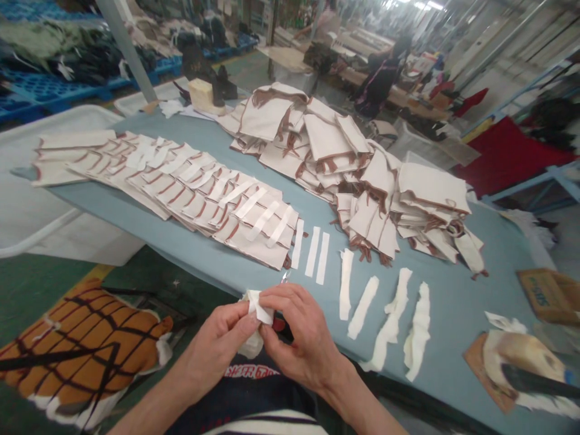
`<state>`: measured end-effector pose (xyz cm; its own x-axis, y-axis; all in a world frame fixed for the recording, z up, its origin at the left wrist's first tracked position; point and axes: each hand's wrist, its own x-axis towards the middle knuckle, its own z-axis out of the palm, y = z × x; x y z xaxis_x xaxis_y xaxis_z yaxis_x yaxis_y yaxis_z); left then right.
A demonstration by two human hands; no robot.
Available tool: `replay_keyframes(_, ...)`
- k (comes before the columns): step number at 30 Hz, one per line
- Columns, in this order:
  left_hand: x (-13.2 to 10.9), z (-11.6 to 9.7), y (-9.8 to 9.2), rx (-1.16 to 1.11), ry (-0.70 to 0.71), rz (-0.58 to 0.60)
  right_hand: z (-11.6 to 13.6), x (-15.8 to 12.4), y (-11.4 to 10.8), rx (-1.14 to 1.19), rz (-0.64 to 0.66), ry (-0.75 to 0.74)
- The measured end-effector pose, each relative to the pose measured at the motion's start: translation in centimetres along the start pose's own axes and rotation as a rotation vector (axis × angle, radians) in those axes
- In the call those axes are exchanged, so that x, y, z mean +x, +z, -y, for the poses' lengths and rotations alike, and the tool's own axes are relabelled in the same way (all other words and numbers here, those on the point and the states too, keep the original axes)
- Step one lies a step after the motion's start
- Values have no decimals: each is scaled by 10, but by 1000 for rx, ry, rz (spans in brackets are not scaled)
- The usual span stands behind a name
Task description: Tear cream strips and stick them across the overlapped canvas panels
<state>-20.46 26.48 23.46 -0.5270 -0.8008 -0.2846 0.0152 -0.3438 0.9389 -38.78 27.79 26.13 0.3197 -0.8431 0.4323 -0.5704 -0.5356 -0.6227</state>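
Observation:
A small folded piece of white cloth (260,309) is pinched between the fingertips of both hands, just off the table's near edge. My left hand (222,341) is closed on its left side, and my right hand (301,338) grips it from the right. Some cream fabric hangs below the fingers. A pointed metal tip (285,277) shows just beyond my right hand; whether that hand holds it is hidden. Flat white strips (312,251) and several crumpled cream strips (392,314) lie to the right on the blue-green table (317,302).
Overlapping cream fabric panels (199,193) with brown edging and white strips on top stretch leftward. Behind them rises a heap of similar panels (335,139). A cardboard box (548,295) and a tape roll (521,356) are at the right. An orange padded seat (86,344) stands lower left.

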Motion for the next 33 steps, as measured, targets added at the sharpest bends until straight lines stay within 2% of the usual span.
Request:
replay_keyframes(11, 17, 20, 8, 177, -16, -48, -20, -20, 13, -19, -72, 46)
replay_keyframes(17, 24, 22, 14, 227, -27, -17, -33, -26, 10, 34, -108, 96)
replay_keyframes(22, 31, 23, 23, 217, -69, 85, -42, -35, 0, 273, -86, 314)
replay_keyframes(27, 39, 16, 39, 333, -56, 156, -45, -40, -2, 636, -99, 777)
replay_keyframes(30, 40, 12, 45, 370, -44, 209, -57, -35, -11, 726, -247, 880)
replay_keyframes(33, 38, 12, 48, 411, -37, 258, -80, -26, -35, 680, -451, 950)
